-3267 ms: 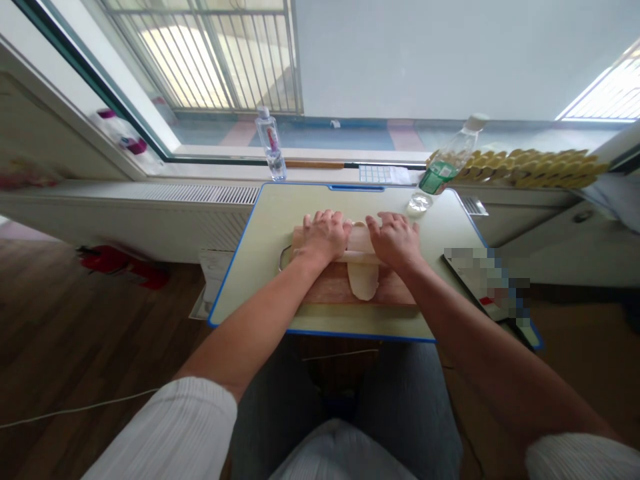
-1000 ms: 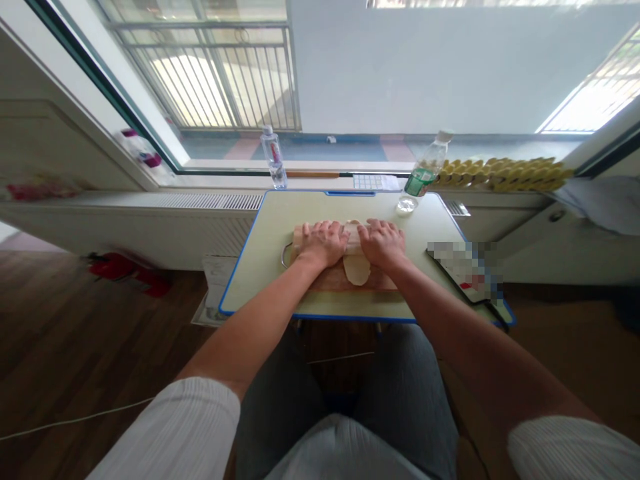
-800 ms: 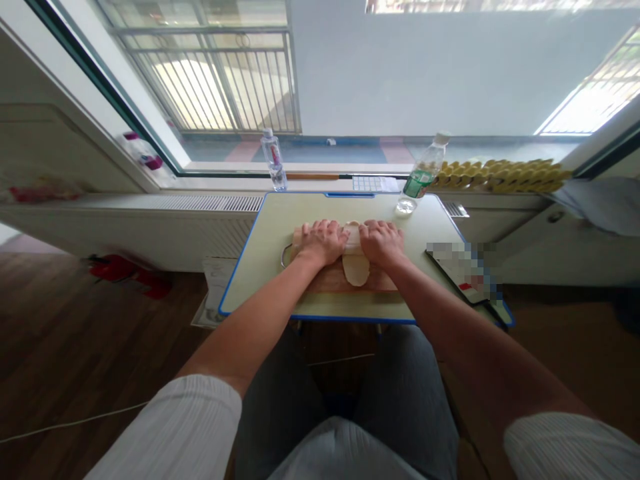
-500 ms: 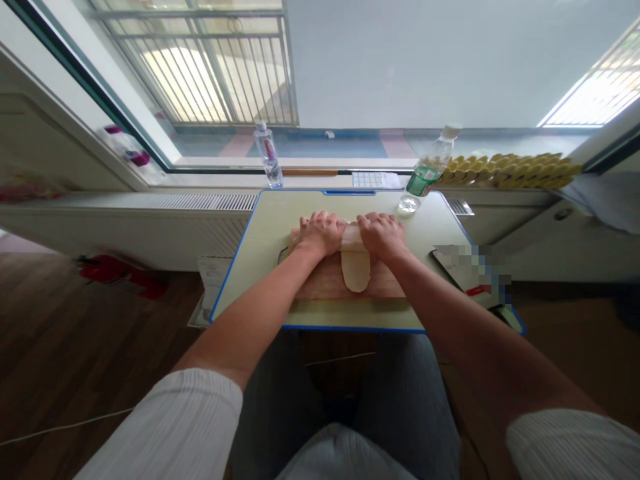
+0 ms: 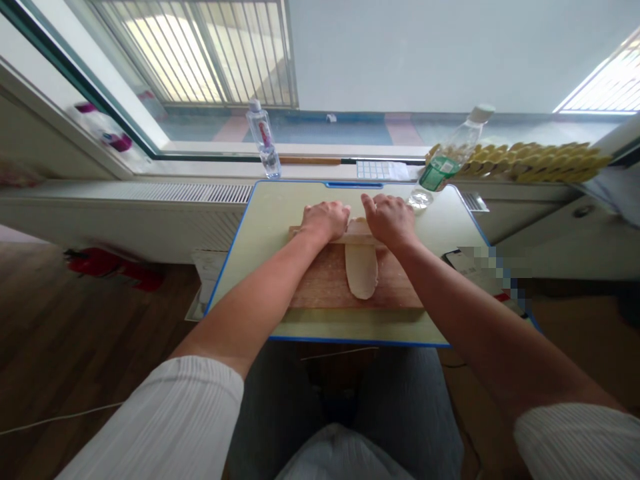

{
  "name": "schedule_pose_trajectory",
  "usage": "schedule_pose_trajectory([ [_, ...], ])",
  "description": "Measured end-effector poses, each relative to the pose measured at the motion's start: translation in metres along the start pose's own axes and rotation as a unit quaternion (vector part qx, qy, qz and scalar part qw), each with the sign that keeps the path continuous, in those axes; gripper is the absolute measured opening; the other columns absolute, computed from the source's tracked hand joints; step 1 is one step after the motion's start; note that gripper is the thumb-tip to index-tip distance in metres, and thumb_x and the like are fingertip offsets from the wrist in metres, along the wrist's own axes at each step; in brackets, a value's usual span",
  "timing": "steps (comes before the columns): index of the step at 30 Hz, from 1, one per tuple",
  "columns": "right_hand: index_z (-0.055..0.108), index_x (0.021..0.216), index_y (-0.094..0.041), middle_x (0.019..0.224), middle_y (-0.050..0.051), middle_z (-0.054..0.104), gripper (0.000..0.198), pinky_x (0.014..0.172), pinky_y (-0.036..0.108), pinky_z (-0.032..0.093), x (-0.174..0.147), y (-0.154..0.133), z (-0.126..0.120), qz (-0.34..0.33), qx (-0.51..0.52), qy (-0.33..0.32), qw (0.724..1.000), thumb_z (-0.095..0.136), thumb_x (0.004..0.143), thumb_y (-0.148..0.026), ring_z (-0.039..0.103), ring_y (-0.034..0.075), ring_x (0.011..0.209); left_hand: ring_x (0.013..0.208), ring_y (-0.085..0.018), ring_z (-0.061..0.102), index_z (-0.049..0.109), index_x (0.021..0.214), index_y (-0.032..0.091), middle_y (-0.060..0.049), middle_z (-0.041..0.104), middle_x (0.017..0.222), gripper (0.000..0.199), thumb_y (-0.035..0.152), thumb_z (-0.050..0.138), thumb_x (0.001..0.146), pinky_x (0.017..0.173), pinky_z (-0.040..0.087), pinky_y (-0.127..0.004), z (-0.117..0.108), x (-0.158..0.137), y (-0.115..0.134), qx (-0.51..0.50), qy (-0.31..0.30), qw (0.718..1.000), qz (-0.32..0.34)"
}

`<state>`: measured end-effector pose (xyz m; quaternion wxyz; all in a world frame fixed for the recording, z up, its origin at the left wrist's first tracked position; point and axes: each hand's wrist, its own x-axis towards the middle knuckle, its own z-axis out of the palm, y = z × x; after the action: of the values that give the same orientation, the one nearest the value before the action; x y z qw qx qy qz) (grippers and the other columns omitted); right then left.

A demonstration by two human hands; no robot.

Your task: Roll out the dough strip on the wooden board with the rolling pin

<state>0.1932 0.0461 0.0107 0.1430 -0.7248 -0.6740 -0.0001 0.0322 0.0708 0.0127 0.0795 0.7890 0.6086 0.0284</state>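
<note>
A pale wooden rolling pin (image 5: 364,237) lies crosswise over a long, flat strip of dough (image 5: 361,273). My left hand (image 5: 326,220) is closed over the pin's left part, and a short pin end shows beyond it. My right hand (image 5: 390,219) is closed over the right part, its thumb side raised a little. Most of the dough shows on my side of the pin, with a small piece of it beyond. Underneath is a thick wooden board (image 5: 320,280), partly hidden by my forearms.
The board stands on a small blue-edged table (image 5: 273,207). A green-labelled plastic bottle (image 5: 440,170) is at its back right, and a dark-edged flat item (image 5: 470,263) lies at the right. Another clear bottle (image 5: 265,143) and yellow egg trays (image 5: 530,162) are by the window.
Both hands and the rolling pin have moved away from me along the dough, so a longer stretch of it shows on my side. The view has shifted slightly.
</note>
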Motion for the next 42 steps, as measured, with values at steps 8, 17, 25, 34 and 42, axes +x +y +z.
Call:
schedule_pose_trajectory([
  [8,0.070,0.138,-0.017,0.136,0.022,0.072,0.066,0.110,0.054,0.046,-0.015,0.000,0.002,0.030,-0.003,-0.036,0.999,0.028,0.113,-0.061,0.062,0.039,0.129,0.128,-0.033,0.068,0.072,0.130,0.023,-0.016,0.074,0.137,0.056,0.049,0.026,0.111,0.111,0.051,-0.055,0.009,-0.017,-0.001,-0.013,0.026,0.999,0.021],
  [17,0.053,0.160,-0.014,0.164,0.024,0.053,0.072,0.125,0.070,0.030,-0.064,0.000,-0.002,0.065,0.037,-0.063,0.995,0.031,0.110,-0.061,0.046,0.041,0.151,0.165,-0.034,0.032,0.045,0.168,0.031,-0.007,0.036,0.180,0.070,0.058,0.021,0.108,0.135,0.015,-0.068,0.019,-0.065,0.005,-0.040,0.001,0.999,-0.008],
  [25,0.053,0.159,-0.011,0.167,0.023,0.049,0.067,0.126,0.072,0.025,-0.114,-0.001,-0.003,0.024,-0.007,-0.024,0.999,0.028,0.111,-0.051,0.038,0.041,0.157,0.166,-0.032,0.033,0.042,0.170,0.025,-0.008,0.037,0.180,0.072,0.057,0.022,0.109,0.136,0.017,-0.066,0.024,-0.116,0.011,-0.032,0.041,0.999,-0.001],
  [34,0.057,0.155,-0.012,0.167,0.022,0.051,0.065,0.126,0.073,0.025,-0.117,-0.001,-0.004,0.023,-0.004,-0.022,0.999,0.029,0.112,-0.053,0.038,0.042,0.157,0.168,-0.032,0.029,0.038,0.172,0.027,-0.008,0.034,0.181,0.073,0.059,0.020,0.109,0.136,0.017,-0.064,0.027,-0.117,0.010,-0.027,0.028,0.999,-0.013],
  [42,0.064,0.149,-0.020,0.158,0.017,0.061,0.060,0.124,0.074,0.030,-0.075,0.001,-0.001,0.026,0.009,-0.033,0.999,0.034,0.110,-0.053,0.048,0.041,0.147,0.162,-0.032,0.039,0.051,0.163,0.032,-0.008,0.045,0.175,0.066,0.058,0.024,0.108,0.133,0.021,-0.067,0.021,-0.076,0.006,-0.027,0.039,0.999,-0.015],
])
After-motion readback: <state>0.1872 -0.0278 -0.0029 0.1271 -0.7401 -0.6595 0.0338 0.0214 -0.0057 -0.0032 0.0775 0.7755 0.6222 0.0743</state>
